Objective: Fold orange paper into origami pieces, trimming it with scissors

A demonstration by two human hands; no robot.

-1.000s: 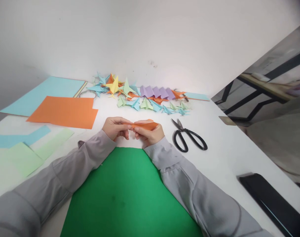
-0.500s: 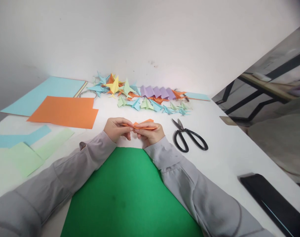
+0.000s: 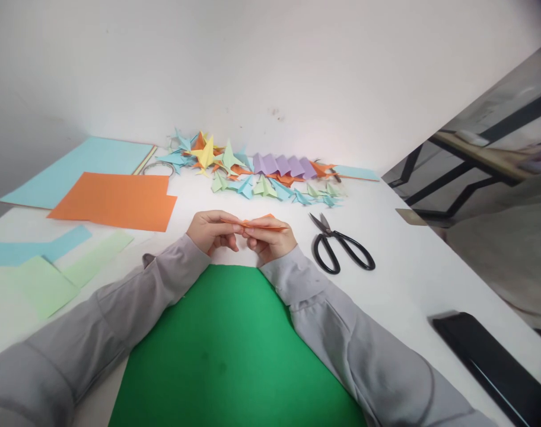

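Between my two hands is a small folded piece of orange paper (image 3: 267,221), held just above the table beyond the green sheet. My left hand (image 3: 212,231) pinches its left end between thumb and fingers. The other end is gripped by my right hand (image 3: 273,238), with the thumb along its near side. My fingers cover much of the paper, so its full shape is hidden. A green sheet (image 3: 235,350) lies under my forearms. To the right of my right hand, black-handled scissors (image 3: 341,243) rest with their blades slightly apart.
Folded paper shapes (image 3: 253,172) in several colours line the wall. Orange paper (image 3: 114,201) and a light blue sheet (image 3: 83,166) lie at the back left, with pale green paper strips (image 3: 52,284) nearer. A black phone-like object (image 3: 497,362) is at the right edge.
My fingers have shifted slightly on the orange paper; less of it shows between my hands and my right-hand grip looks a little different. Everything else stays in place.
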